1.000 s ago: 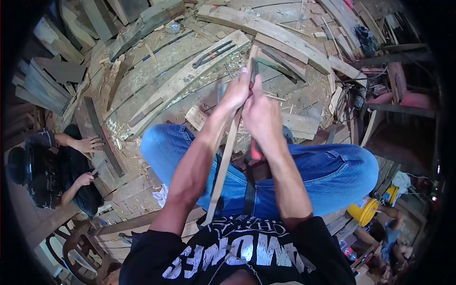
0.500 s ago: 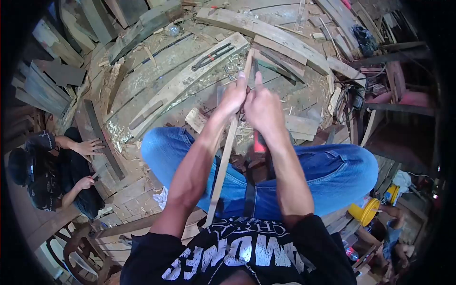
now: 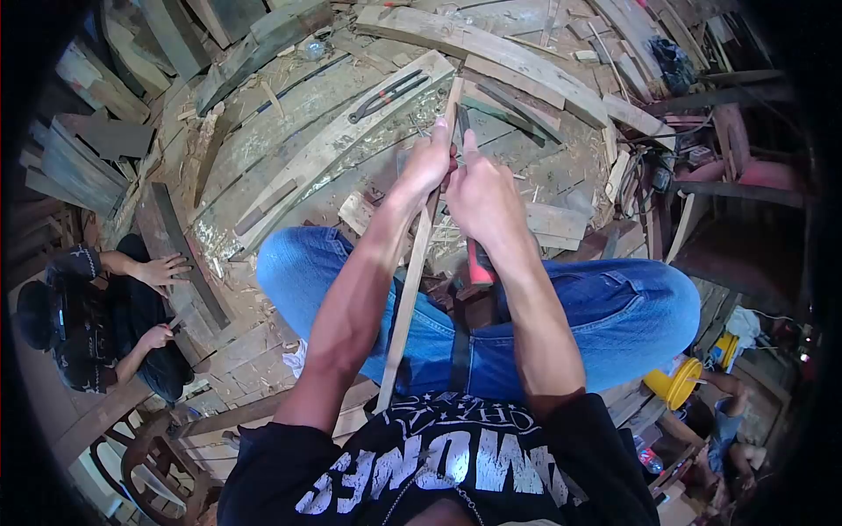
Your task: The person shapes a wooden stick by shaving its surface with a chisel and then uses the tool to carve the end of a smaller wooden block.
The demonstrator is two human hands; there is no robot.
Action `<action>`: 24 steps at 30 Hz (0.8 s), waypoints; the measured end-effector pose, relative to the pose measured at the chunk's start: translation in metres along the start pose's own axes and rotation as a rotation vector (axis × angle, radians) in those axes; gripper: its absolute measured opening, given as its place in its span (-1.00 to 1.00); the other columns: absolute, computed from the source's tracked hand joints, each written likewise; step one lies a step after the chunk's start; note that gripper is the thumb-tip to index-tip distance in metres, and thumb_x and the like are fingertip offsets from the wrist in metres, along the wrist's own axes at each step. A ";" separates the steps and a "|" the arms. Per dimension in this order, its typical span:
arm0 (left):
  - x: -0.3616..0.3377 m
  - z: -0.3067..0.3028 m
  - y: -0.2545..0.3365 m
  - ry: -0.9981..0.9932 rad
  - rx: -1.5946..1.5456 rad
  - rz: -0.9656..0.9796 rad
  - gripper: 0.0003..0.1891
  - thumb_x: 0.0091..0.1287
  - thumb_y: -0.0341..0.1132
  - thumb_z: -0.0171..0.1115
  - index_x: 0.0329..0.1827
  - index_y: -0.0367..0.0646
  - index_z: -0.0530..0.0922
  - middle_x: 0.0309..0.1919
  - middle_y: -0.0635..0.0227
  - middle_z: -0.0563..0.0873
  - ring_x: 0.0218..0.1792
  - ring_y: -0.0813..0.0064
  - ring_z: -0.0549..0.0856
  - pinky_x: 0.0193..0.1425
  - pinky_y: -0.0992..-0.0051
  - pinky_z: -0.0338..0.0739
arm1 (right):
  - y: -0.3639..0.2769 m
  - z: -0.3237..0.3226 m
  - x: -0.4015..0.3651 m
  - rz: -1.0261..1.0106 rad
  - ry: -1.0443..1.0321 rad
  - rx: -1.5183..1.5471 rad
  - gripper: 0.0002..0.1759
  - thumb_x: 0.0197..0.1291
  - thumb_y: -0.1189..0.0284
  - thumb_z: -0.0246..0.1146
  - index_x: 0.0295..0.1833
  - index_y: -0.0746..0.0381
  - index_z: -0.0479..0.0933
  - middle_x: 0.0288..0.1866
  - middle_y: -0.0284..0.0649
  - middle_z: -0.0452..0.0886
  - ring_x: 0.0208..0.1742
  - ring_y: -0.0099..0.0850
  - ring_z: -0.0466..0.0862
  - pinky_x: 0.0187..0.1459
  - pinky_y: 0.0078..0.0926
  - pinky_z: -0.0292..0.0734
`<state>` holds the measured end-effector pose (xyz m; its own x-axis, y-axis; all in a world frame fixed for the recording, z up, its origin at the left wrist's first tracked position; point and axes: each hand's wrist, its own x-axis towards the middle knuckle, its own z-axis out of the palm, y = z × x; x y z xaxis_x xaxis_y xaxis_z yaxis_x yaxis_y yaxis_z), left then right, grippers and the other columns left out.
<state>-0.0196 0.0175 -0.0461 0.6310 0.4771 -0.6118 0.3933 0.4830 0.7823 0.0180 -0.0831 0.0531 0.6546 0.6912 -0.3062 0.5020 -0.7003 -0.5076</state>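
My left hand (image 3: pixel 429 164) is closed around a long, narrow wooden strip (image 3: pixel 410 294). The strip runs from my shirt, over my lap, to a far end beyond my hands. Right beside it, my right hand (image 3: pixel 485 200) grips a red-handled tool (image 3: pixel 479 266). A narrow dark blade shows past my right thumb, close along the strip; the tool's exact kind is hidden by my fingers. Both hands nearly touch at the strip. Ahead of them, pincers (image 3: pixel 384 95) lie on a thick curved plank (image 3: pixel 320 145).
Another curved beam (image 3: pixel 482 48) lies farther ahead, among wood shavings and offcuts. At the left, a person (image 3: pixel 83 307) sits with a hand on a dark board (image 3: pixel 186 263). A yellow bucket (image 3: pixel 674 384) and another person (image 3: pixel 732 430) are at the lower right.
The view has shifted slightly. My right hand and the red-handled tool have moved a little toward my body along the strip. My left hand keeps its hold.
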 end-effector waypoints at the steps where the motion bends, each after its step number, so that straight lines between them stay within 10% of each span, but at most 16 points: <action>1: 0.007 0.003 -0.010 0.000 -0.001 0.003 -0.36 0.56 0.09 -0.30 -0.15 -0.34 0.60 -0.37 0.28 0.65 -0.35 0.50 0.60 -0.18 0.41 0.52 | -0.002 -0.005 0.004 -0.002 0.002 -0.001 -0.39 0.22 0.39 0.09 0.38 0.39 0.29 -0.26 0.32 0.64 -0.13 0.14 0.69 0.00 0.01 0.56; 3: 0.015 0.007 -0.028 0.075 0.061 0.172 -0.22 0.49 0.19 -0.29 -0.40 -0.43 0.62 -0.49 0.05 0.67 -0.39 0.24 0.68 -0.27 0.23 0.50 | -0.006 -0.011 0.016 0.053 0.038 -0.028 -0.40 0.19 0.42 0.08 0.36 0.41 0.33 -0.24 0.29 0.63 -0.12 0.11 0.68 0.04 -0.04 0.54; 8: 0.033 -0.003 -0.040 0.041 0.171 0.155 -0.19 0.47 0.21 -0.38 -0.24 -0.40 0.67 -0.33 -0.13 0.72 -0.18 0.01 0.73 -0.03 0.15 0.51 | -0.004 -0.010 0.027 0.047 -0.046 -0.022 -0.37 0.20 0.38 0.06 0.38 0.40 0.29 -0.18 0.34 0.61 -0.05 0.18 0.64 0.12 -0.03 0.50; 11: 0.034 -0.002 -0.035 0.122 0.348 0.134 -0.35 0.53 0.09 -0.18 -0.30 -0.37 0.64 -0.44 0.24 0.70 -0.36 0.53 0.65 -0.30 0.44 0.50 | 0.004 0.001 0.022 0.032 0.025 0.006 -0.38 0.20 0.37 0.04 0.37 0.42 0.30 -0.18 0.35 0.60 -0.04 0.19 0.64 0.13 -0.04 0.49; 24: 0.003 0.004 -0.007 0.007 0.096 0.010 -0.38 0.56 0.05 -0.30 -0.14 -0.37 0.58 -0.35 0.25 0.66 -0.34 0.49 0.62 -0.21 0.41 0.53 | 0.010 0.007 0.005 -0.004 0.039 0.027 -0.47 0.25 0.39 0.07 0.30 0.42 0.34 -0.28 0.29 0.63 -0.15 0.13 0.68 0.02 0.00 0.55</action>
<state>-0.0181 0.0125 -0.0532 0.6311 0.4866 -0.6041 0.4492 0.4056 0.7960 0.0219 -0.0855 0.0408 0.6741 0.6863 -0.2730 0.4896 -0.6919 -0.5307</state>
